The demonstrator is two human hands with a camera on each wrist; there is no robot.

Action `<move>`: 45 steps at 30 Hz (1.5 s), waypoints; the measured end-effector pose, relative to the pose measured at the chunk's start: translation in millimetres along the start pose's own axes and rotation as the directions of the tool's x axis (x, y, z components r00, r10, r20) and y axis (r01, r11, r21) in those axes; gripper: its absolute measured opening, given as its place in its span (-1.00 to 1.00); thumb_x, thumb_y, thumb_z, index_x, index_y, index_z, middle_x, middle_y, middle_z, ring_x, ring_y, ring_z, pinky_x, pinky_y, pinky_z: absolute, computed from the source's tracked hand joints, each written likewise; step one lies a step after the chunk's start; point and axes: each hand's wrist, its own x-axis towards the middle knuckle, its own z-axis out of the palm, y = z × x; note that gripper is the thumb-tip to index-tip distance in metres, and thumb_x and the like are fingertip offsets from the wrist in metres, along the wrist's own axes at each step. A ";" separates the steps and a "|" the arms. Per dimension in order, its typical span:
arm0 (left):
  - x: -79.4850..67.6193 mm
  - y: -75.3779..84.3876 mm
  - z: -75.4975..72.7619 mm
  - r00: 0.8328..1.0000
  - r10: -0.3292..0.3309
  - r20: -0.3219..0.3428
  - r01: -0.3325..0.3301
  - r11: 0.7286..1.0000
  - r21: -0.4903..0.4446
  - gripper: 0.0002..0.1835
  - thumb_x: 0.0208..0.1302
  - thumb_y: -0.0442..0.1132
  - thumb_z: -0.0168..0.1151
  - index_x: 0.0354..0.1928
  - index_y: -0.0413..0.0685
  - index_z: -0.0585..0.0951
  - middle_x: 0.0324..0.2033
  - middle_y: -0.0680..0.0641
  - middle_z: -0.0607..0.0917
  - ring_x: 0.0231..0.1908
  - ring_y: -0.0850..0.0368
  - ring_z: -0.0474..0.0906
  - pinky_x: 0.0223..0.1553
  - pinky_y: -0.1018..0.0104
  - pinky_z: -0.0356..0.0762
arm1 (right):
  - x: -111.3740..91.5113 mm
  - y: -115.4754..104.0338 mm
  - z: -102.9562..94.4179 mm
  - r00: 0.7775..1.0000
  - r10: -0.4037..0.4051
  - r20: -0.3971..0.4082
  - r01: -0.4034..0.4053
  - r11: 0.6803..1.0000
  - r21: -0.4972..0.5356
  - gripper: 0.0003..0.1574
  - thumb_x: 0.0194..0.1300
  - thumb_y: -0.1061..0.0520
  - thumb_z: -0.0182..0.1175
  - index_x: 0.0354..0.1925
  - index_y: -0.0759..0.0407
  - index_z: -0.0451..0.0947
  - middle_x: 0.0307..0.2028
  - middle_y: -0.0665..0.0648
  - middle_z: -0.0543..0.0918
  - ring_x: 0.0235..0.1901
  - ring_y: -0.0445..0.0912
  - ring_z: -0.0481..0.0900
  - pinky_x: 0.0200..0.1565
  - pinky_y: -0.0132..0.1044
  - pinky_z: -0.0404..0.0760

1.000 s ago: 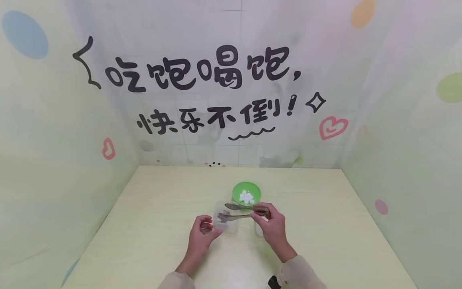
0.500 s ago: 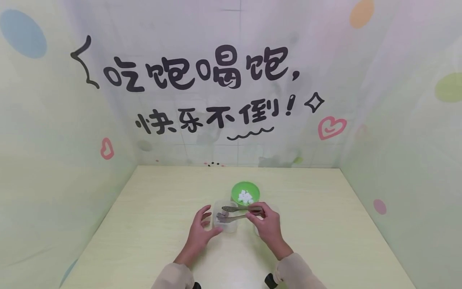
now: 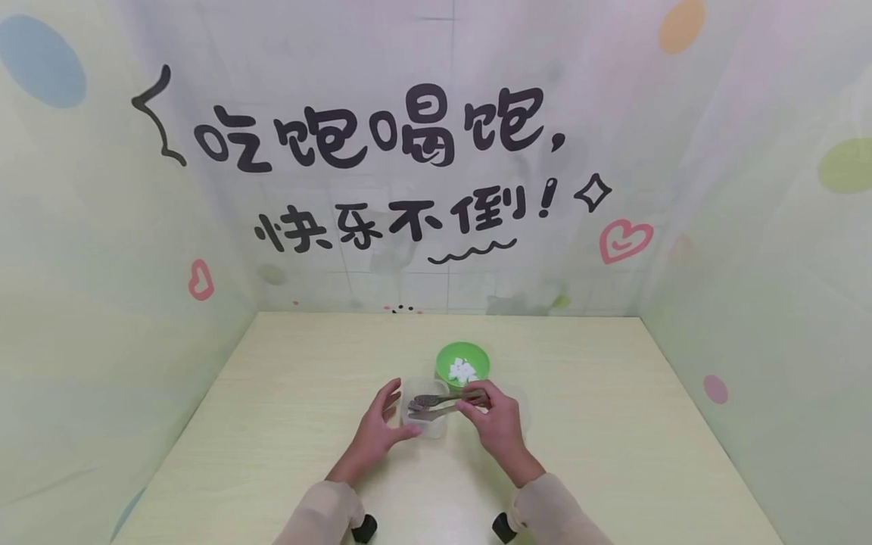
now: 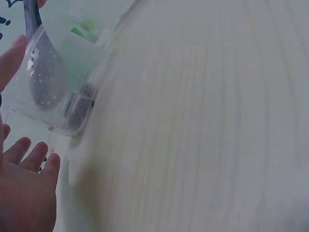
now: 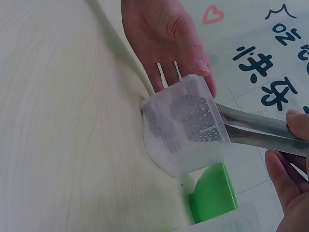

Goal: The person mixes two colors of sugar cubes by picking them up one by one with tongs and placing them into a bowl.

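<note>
Head: your right hand (image 3: 500,425) pinches tongs (image 3: 454,395), tips in clear container (image 3: 433,431); your left hand (image 3: 378,425), fingers loosely spread, beside container's left, contact unclear. Green bowl (image 3: 446,353) just far-right.

Left wrist: dark pieces (image 4: 78,108) on container's base; best squeeze gently.

Right wrist: tongs inside walls; brace container lightly.

This looks like a small staged booth (image 3: 756,303). Printed sheets (image 3: 327,53) bearing bold black lettering (image 3: 414,206), pink hearts (image 3: 626,241) and coloured dots (image 3: 42,60) wall in a pale, wood-grained bench (image 3: 599,409) at its back, left and right.
</note>
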 end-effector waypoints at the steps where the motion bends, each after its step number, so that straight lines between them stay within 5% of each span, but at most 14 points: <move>1: 0.7 0.2 0.1 1.000 -0.002 0.005 0.002 1.000 -0.001 0.05 -0.03 -0.34 0.53 0.45 -0.32 0.09 0.42 -0.38 0.13 0.37 -0.36 0.08 0.35 -0.18 0.10 | 0.1 0.1 0.3 1.000 -0.010 -0.002 0.010 1.000 -0.004 -0.73 0.05 0.24 0.45 -0.25 0.22 0.61 -0.40 0.05 0.72 -0.41 -0.11 0.68 -0.31 -0.32 0.69; 17: 8.3 1.6 5.1 0.998 -0.041 0.044 0.039 0.999 0.038 0.03 0.00 -0.44 0.48 0.48 -0.24 0.08 0.39 -0.39 0.19 0.36 -0.31 0.15 0.36 -0.05 0.14 | 2.0 -0.3 8.8 0.999 0.037 0.006 -0.037 0.999 -0.035 -0.76 0.09 0.24 0.43 -0.25 0.21 0.61 -0.37 0.09 0.73 -0.37 -0.07 0.69 -0.28 -0.34 0.69; 27: 9.2 8.1 8.9 0.999 -0.048 -0.003 0.048 0.996 0.071 -0.02 0.00 -0.45 0.47 0.46 -0.21 0.15 0.34 -0.39 0.28 0.33 -0.34 0.19 0.35 -0.12 0.13 | 3.4 -0.7 12.6 1.000 0.010 0.012 -0.009 0.998 -0.055 -0.77 0.08 0.26 0.43 -0.27 0.19 0.60 -0.38 0.06 0.73 -0.37 -0.10 0.70 -0.27 -0.33 0.70; 36: 23.6 -25.7 7.7 0.998 -0.069 -0.002 0.069 0.993 0.097 0.04 -0.02 -0.41 0.50 0.49 -0.09 0.12 0.37 -0.35 0.26 0.34 -0.33 0.18 0.35 -0.15 0.11 | 5.2 -0.7 12.8 1.000 -0.017 0.018 0.018 0.996 -0.083 -0.79 0.09 0.25 0.42 -0.28 0.17 0.60 -0.38 0.05 0.74 -0.38 -0.09 0.70 -0.30 -0.33 0.69; 45: 25.6 -26.9 5.6 0.997 -0.081 0.016 0.079 0.991 0.105 0.07 -0.05 -0.32 0.55 0.49 -0.05 0.13 0.38 -0.30 0.27 0.35 -0.28 0.17 0.36 -0.10 0.11 | 5.0 -1.4 11.5 1.000 0.014 0.011 -0.013 0.996 -0.085 -0.79 0.09 0.25 0.42 -0.28 0.12 0.59 -0.37 0.02 0.74 -0.35 -0.11 0.70 -0.29 -0.36 0.69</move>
